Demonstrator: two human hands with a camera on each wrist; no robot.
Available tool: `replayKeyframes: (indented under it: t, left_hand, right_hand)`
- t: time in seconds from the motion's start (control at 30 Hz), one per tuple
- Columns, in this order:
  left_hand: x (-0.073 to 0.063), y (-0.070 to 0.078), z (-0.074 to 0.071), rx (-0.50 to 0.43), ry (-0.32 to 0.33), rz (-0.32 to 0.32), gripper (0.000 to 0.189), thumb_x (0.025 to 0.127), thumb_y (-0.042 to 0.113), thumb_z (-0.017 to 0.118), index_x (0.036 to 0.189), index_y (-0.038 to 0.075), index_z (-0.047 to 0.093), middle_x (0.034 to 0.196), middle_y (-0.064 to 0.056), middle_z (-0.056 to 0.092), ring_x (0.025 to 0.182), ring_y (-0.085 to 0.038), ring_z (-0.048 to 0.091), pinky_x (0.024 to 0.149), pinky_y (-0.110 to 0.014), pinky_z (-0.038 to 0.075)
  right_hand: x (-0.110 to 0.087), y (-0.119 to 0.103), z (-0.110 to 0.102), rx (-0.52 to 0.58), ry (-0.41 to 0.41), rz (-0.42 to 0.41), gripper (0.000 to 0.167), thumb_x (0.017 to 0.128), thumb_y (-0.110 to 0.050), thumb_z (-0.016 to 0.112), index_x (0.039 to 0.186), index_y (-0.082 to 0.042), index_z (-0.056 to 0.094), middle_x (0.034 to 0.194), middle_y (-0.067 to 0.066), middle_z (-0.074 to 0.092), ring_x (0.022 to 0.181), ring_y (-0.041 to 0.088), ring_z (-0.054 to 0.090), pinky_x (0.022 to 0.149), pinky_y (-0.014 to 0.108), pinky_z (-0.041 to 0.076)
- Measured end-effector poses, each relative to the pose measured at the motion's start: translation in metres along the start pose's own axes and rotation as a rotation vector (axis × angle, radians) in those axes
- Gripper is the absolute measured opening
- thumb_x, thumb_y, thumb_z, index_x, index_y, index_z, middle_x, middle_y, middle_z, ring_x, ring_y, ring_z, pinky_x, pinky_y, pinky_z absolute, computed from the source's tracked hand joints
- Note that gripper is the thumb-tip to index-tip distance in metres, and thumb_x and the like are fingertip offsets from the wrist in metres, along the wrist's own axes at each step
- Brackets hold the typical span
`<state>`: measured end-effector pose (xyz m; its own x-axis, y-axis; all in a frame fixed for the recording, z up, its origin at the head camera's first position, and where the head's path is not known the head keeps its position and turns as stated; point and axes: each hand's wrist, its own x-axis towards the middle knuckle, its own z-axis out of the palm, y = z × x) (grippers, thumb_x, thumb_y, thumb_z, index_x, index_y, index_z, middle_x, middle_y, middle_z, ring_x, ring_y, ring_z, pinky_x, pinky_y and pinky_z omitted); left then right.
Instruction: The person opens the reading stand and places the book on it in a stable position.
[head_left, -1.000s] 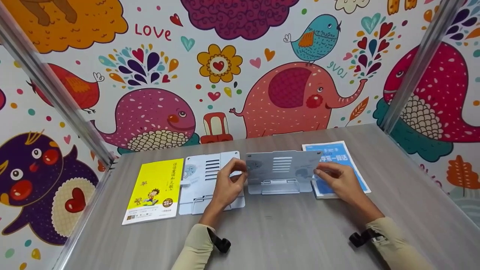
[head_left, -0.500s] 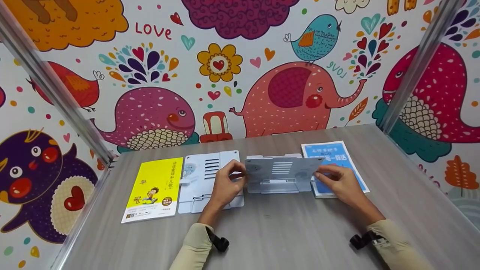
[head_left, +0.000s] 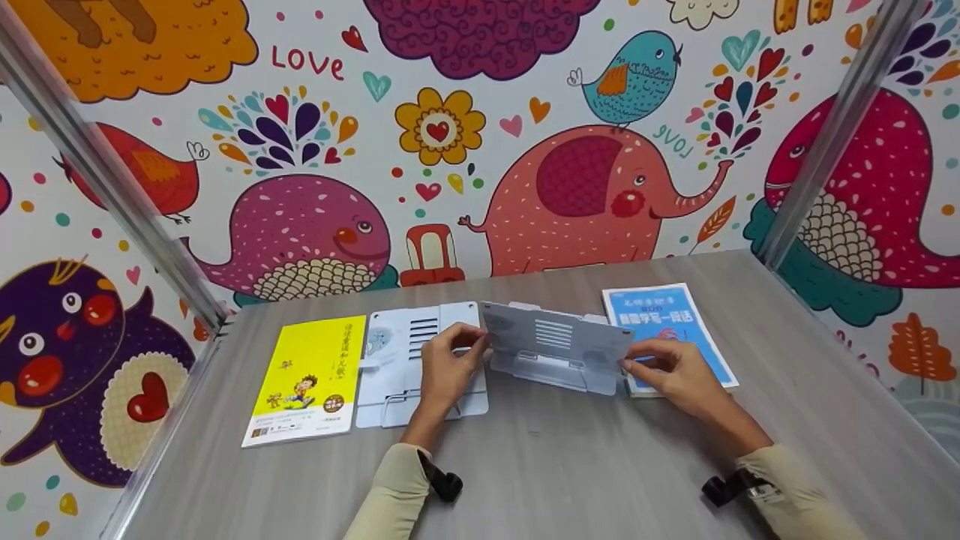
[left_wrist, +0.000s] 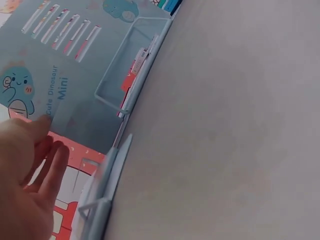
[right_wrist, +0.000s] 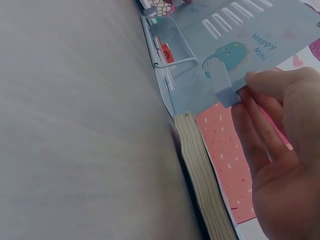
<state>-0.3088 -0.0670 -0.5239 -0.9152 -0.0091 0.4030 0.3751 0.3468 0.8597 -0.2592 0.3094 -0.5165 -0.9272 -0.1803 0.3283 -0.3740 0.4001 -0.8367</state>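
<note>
Both hands hold a light blue-grey metal book stand [head_left: 556, 341], tilted up off the table with its slots and wire bracket facing me. My left hand [head_left: 448, 367] pinches its left edge, the thumb over the dinosaur-printed face in the left wrist view. My right hand [head_left: 679, 373] pinches its right edge beside a small side clip [right_wrist: 223, 85]. To the left lies a second, matching book stand [head_left: 390, 352], partly hidden behind my left hand. A blue-covered book [head_left: 652, 307] lies to the right, partly behind the held stand and my right hand.
A yellow-covered book [head_left: 311, 375] lies at the left, against the second stand. The grey wood-grain table [head_left: 555, 480] backs onto a wall [head_left: 517, 180] printed with cartoon animals. Metal posts [head_left: 840, 127] stand at the corners.
The held stand has turned, its left end going up and back and its right end coming down and nearer. Both hands have shifted slightly with it. More of the blue cover shows.
</note>
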Motion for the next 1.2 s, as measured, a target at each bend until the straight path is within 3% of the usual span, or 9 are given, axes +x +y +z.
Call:
replayKeyframes:
  t: [0.17,0.4,0.67,0.9,1.2]
  left_hand:
    - [0.002,0.001,0.002,0.009,0.042,-0.039,0.01,0.098,0.019,0.082,0.107,0.024,0.083,0.102,0.008,0.082,0.095,-0.008,0.076,0.091,-0.028,0.064]
    - [0.006,0.003,0.008,0.004,0.052,-0.088,0.017,0.101,0.015,0.078,0.117,0.017,0.083,0.112,0.001,0.082,0.105,-0.013,0.077,0.096,-0.032,0.064]
    - [0.012,0.002,0.016,-0.09,0.003,0.005,0.03,0.1,0.004,0.073,0.129,0.001,0.076,0.126,-0.018,0.079,0.119,-0.03,0.077,0.103,-0.04,0.062]
    - [0.011,0.004,0.022,-0.108,-0.071,-0.003,0.049,0.103,0.013,0.071,0.149,-0.003,0.06,0.147,-0.022,0.068,0.136,-0.037,0.068,0.112,-0.047,0.056]
    - [0.011,0.007,0.027,-0.142,-0.152,-0.023,0.062,0.104,0.015,0.068,0.161,0.003,0.047,0.162,-0.022,0.054,0.15,-0.036,0.055,0.121,-0.049,0.048]
  right_hand:
    - [-0.003,-0.006,0.004,-0.002,-0.043,-0.028,0.015,0.095,-0.01,0.084,0.108,-0.016,0.084,0.107,0.005,0.08,0.096,0.015,0.076,0.086,0.023,0.064]
    - [-0.004,-0.018,0.011,-0.041,-0.128,-0.021,0.015,0.096,-0.018,0.084,0.11,-0.023,0.083,0.115,0.001,0.081,0.103,0.017,0.075,0.086,0.023,0.064]
    - [-0.007,-0.031,0.027,-0.041,-0.179,-0.032,0.017,0.095,-0.017,0.085,0.11,-0.023,0.082,0.11,0.001,0.079,0.097,0.018,0.075,0.085,0.024,0.064]
    - [-0.01,-0.036,0.044,0.0,-0.182,-0.091,0.019,0.093,-0.012,0.086,0.109,-0.019,0.08,0.104,0.003,0.078,0.095,0.022,0.079,0.081,0.026,0.066]
    - [-0.013,-0.042,0.056,0.041,-0.257,-0.132,0.03,0.095,-0.019,0.085,0.125,-0.02,0.078,0.128,0.005,0.077,0.115,0.025,0.075,0.088,0.033,0.066]
